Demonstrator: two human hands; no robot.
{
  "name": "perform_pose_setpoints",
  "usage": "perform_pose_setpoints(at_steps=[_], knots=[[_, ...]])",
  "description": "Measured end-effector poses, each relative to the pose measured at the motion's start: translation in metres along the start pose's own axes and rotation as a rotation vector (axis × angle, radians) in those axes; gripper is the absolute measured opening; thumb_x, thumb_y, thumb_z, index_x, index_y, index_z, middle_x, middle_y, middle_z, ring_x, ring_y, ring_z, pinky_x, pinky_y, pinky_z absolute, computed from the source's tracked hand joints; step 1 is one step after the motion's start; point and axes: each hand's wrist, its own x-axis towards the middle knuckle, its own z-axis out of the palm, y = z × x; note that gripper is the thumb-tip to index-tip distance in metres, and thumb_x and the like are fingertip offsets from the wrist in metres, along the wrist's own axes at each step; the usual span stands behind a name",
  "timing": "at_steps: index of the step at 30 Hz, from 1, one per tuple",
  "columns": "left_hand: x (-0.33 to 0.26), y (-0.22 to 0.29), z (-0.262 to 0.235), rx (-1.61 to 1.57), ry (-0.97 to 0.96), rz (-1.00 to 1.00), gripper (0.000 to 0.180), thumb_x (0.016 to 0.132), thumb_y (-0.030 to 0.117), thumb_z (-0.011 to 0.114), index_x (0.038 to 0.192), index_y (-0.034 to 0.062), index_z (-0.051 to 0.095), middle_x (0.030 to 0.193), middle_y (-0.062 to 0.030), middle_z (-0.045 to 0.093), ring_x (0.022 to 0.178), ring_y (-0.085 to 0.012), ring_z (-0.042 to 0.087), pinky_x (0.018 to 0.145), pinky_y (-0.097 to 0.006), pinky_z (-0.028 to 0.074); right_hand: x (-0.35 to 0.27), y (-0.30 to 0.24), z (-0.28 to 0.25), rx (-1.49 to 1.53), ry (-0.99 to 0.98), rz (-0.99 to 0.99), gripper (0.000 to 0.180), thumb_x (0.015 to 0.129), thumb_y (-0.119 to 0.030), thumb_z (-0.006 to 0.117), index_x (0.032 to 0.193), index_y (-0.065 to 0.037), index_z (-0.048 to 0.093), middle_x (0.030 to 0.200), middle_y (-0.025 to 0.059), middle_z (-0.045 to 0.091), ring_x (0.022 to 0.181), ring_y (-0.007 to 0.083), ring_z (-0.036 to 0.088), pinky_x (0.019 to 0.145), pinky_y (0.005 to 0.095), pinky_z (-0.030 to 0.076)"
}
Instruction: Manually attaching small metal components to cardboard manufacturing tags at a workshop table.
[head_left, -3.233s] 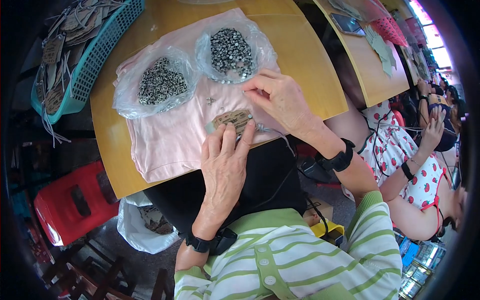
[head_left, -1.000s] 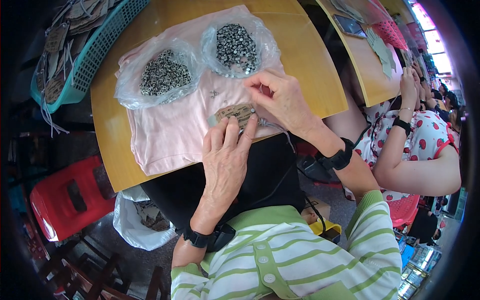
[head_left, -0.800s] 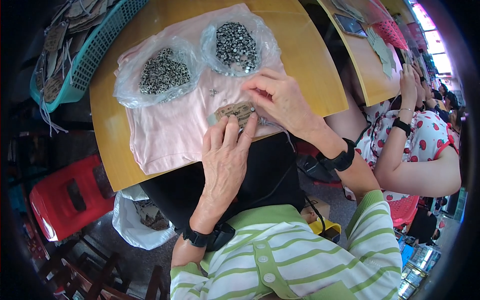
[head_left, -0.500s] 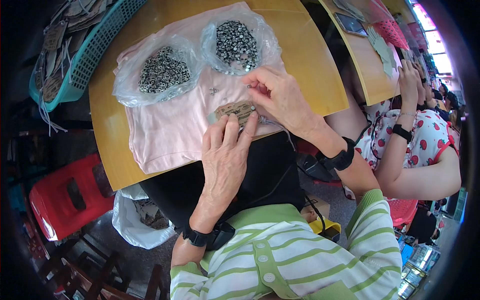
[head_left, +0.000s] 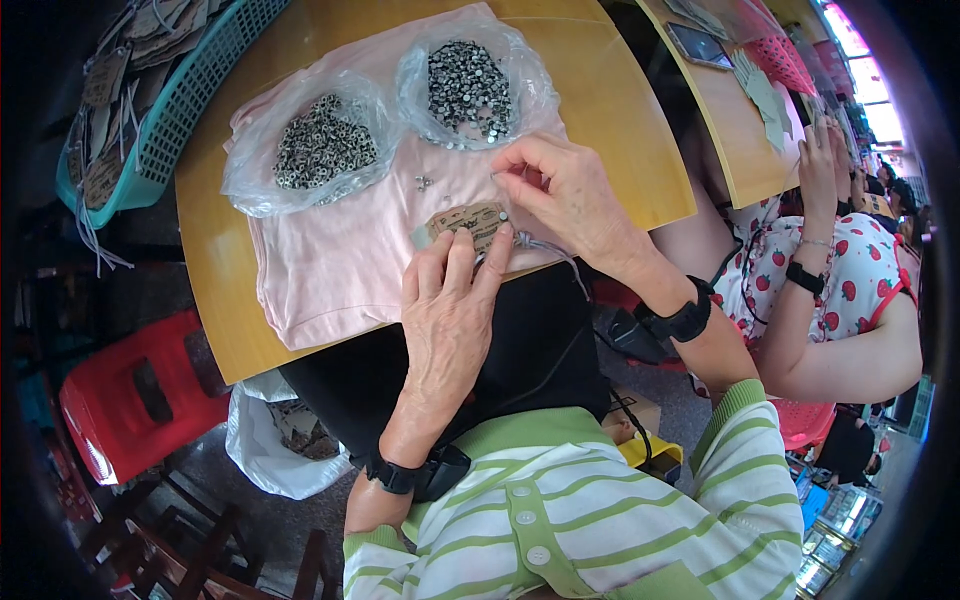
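A small brown card tag (head_left: 470, 219) lies on a pink cloth (head_left: 340, 240) spread over the yellow wooden table (head_left: 620, 130). My left hand (head_left: 450, 310) lies flat on the cloth and presses the tag's near edge with its fingertips. My right hand (head_left: 570, 195) pinches a tiny metal eyelet right beside the tag's right end, where a thin grey string (head_left: 545, 245) trails off. Two clear plastic bags of small metal eyelets (head_left: 325, 145) (head_left: 468, 85) rest on the cloth beyond the tag. A few loose eyelets (head_left: 424, 182) lie between them.
A teal plastic basket (head_left: 170, 110) with brown tags stands at the table's left. A red plastic stool (head_left: 140, 400) and a white bag (head_left: 270, 440) sit below. To the right another person in a strawberry-print top (head_left: 840, 270) sits at a second table (head_left: 740, 130) with a pink basket (head_left: 775, 55).
My right hand has come back from the eyelet bag to the tag's right end. My left hand stays on the tag. The person at the right has lifted a hand.
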Motion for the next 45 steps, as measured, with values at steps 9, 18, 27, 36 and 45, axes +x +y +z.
perform_pose_setpoints(at_steps=[9,18,27,36,45], knots=[[-0.001,0.001,0.0,-0.016,-0.027,-0.024,0.066,0.072,0.001,0.064,0.134,0.023,0.055,0.12,-0.0087,0.049,0.111,-0.0278,0.048,0.097,-0.041,0.038,-0.002,0.007,0.005,-0.033,0.043,-0.1,0.01,0.082,-0.004,0.066,0.091,0.0,0.065,0.086,0.0136,0.063,0.075,0.0279,0.062,0.068,0.0328,0.049],[0.0,0.001,-0.001,0.006,-0.008,-0.001,0.054,0.077,0.006,0.059,0.13,0.0161,0.056,0.116,-0.0097,0.051,0.112,-0.0277,0.049,0.095,-0.04,0.041,-0.005,0.005,0.008,0.05,0.046,0.028,0.01,0.081,-0.004,0.067,0.091,0.0,0.065,0.083,0.0097,0.064,0.069,0.0181,0.061,0.065,0.0281,0.049],[-0.002,0.0,0.001,-0.03,-0.003,-0.023,0.064,0.073,0.001,0.064,0.132,0.0235,0.056,0.119,-0.009,0.051,0.11,-0.0276,0.05,0.096,-0.04,0.039,-0.003,0.009,0.004,0.133,0.029,0.133,0.013,0.081,-0.005,0.066,0.093,0.0,0.067,0.075,0.0056,0.067,0.065,0.009,0.058,0.062,0.025,0.049],[0.0,0.0,-0.002,-0.002,-0.008,0.003,0.055,0.078,0.005,0.059,0.131,0.0159,0.056,0.117,-0.01,0.051,0.113,-0.0273,0.049,0.096,-0.04,0.04,-0.004,0.002,-0.003,0.089,0.009,0.131,0.012,0.083,-0.007,0.066,0.092,0.001,0.067,0.077,0.008,0.067,0.066,0.0113,0.06,0.063,0.0252,0.05],[-0.001,0.002,0.0,-0.016,-0.021,-0.023,0.064,0.074,0.002,0.064,0.134,0.0235,0.055,0.119,-0.009,0.05,0.112,-0.0276,0.048,0.097,-0.04,0.039,-0.005,-0.001,0.002,0.076,0.029,0.082,0.011,0.082,-0.007,0.067,0.089,0.002,0.065,0.081,0.0117,0.064,0.071,0.0178,0.064,0.066,0.0291,0.051]])
